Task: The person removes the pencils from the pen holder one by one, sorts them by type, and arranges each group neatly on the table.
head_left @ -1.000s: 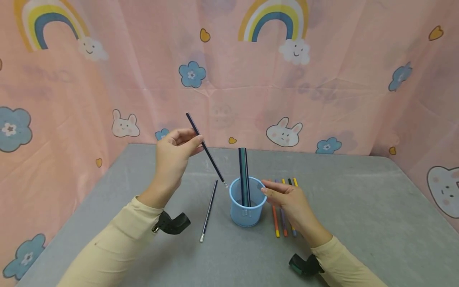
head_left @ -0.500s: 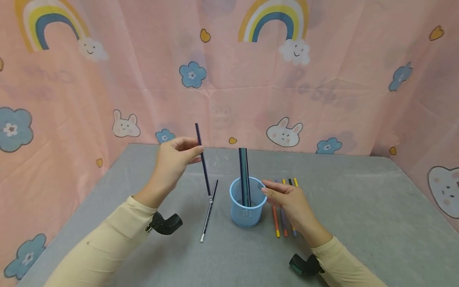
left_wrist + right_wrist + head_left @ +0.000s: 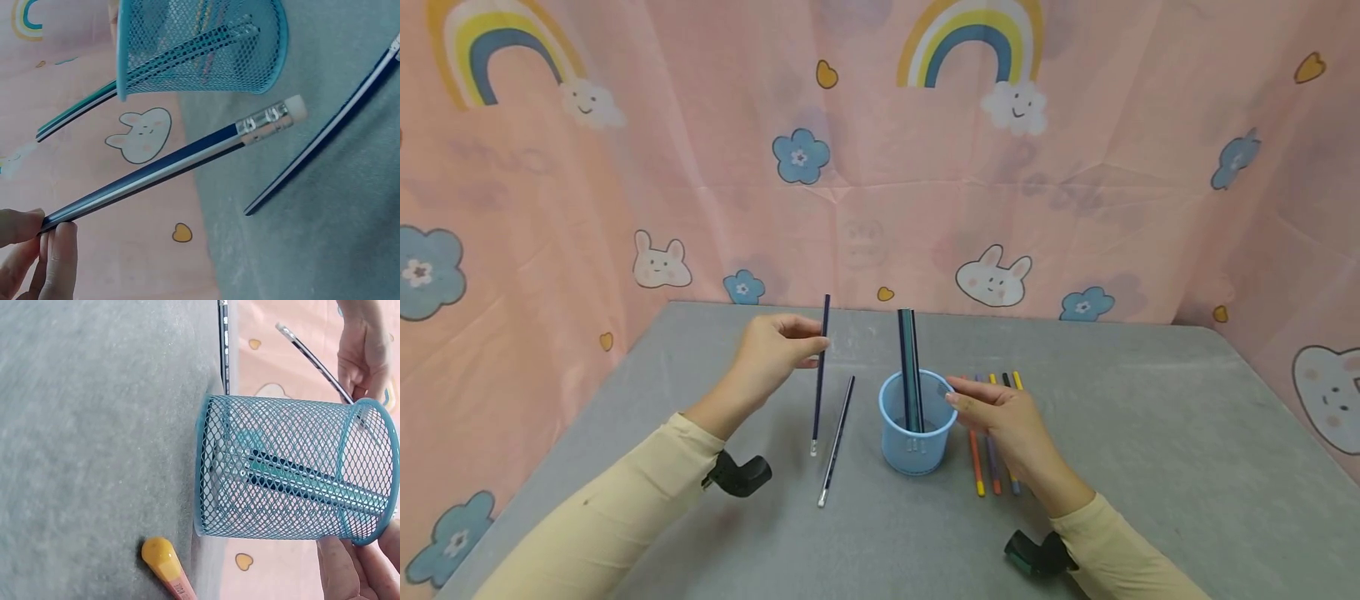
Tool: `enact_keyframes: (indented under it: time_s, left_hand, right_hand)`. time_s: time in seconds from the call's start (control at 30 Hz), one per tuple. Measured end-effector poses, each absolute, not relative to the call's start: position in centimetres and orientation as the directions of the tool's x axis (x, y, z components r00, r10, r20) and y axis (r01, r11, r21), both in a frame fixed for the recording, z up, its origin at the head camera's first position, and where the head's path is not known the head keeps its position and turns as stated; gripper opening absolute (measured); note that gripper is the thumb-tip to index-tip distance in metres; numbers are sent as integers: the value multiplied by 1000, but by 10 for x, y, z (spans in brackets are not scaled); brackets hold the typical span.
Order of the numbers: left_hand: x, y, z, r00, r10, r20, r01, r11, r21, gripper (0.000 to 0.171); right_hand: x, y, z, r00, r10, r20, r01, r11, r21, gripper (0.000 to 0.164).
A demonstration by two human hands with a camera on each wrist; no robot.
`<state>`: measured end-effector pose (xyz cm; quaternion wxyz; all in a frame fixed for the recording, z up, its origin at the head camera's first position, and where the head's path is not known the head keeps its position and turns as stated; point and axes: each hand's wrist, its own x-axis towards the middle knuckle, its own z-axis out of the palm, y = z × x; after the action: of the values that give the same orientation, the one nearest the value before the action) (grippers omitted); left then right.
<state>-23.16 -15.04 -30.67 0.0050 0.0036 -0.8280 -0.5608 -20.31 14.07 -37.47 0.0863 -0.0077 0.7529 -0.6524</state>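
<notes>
My left hand [image 3: 775, 346] pinches a dark blue striped pencil [image 3: 818, 400] near its upper end, its white eraser pointing down above the table. A similar pencil [image 3: 837, 442] lies just to the right, eraser toward me. A light blue mesh pen cup [image 3: 917, 454] stands upright beyond it, holding a few dark and teal pencils [image 3: 910, 358] eraser-end down. My right hand [image 3: 1015, 425] holds the cup's rim between thumb and fingers on its right side. In the left wrist view the metal ferrule and eraser [image 3: 272, 122] show close up, apart from the mesh cup [image 3: 206, 50].
Several coloured pens or pencils lie in a row right of the cup, partly under my right hand, among them an orange one [image 3: 977, 467] with a yellow end. The grey table [image 3: 1180, 450] meets a pink patterned curtain [image 3: 865, 200] at the back.
My left hand has lowered the pencil and carried it left, away from the cup, turning it from slanted to nearly upright. My right hand and the cup have stayed put.
</notes>
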Motion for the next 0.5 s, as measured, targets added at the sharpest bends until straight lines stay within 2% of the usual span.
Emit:
enact_keyframes:
  time_s: [0.5]
  left_hand:
    - [-243, -147, -333, -990, 72, -124, -78, 459, 885, 26]
  right_hand:
    - [-204, 140, -374, -985, -119, -121, 103, 154, -983, 46]
